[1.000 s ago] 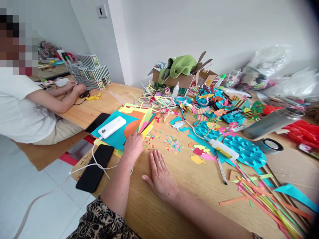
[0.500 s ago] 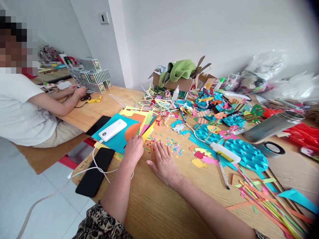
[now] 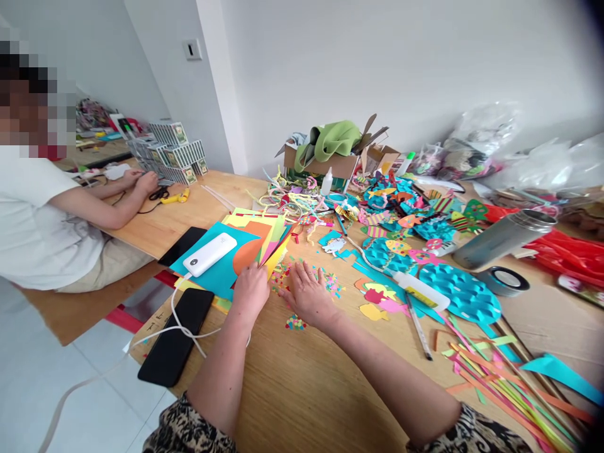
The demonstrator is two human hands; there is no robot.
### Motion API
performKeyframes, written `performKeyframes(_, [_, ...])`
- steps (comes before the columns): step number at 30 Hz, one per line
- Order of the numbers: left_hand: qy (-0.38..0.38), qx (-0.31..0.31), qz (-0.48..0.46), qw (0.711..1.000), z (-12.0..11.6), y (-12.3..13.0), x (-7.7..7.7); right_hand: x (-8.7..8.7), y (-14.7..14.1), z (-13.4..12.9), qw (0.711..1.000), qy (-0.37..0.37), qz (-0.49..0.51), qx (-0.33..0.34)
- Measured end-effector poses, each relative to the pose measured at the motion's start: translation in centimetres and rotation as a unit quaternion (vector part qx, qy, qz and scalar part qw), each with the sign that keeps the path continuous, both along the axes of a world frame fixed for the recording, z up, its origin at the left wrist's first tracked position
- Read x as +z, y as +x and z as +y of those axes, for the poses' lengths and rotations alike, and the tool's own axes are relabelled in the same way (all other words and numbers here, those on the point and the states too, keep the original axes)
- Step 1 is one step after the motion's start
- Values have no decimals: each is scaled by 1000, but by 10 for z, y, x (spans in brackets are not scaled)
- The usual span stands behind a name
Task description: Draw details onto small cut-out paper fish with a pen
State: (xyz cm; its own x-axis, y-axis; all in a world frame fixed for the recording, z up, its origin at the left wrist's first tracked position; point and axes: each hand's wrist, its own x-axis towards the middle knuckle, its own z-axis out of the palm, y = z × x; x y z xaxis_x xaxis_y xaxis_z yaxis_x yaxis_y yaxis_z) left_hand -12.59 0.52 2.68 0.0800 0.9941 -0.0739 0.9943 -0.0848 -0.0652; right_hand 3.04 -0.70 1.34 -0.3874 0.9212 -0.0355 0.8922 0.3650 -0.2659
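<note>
Paper confetti lies on the near part of the surface, with more beneath and around the right hand. That grip is open, palm down, fingers slightly spread; whether bits cling beneath, I cannot tell. Closing the finger gaps and pressing lightly should control such small pieces better. Beside it, the left grip is closed on coloured paper; holding its loose edges steady would avoid scattering the bits alongside.

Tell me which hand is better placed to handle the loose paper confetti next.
Probably the right: the right hand lies open, palm down, over the paper confetti, while the left hand is occupied pinching colored paper sheets.
</note>
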Motion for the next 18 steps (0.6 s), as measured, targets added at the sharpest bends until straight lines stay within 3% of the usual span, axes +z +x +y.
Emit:
performKeyframes(7, [-6,-2,7,1000,1,1,-3,9,-6,17,993,-71,94,-22])
performKeyframes(11, [-6,6,0,1000,2,1,-3,12,-5,43,977,-125,150,-81])
performKeyframes(14, [-4,7,-10,1000,3,-1,-3,15,-5,69,944,-214,207,-141])
performKeyframes(18, [4,-1,-31,1000,4,-3,-3,19,-9,95,866,-331,293,-232])
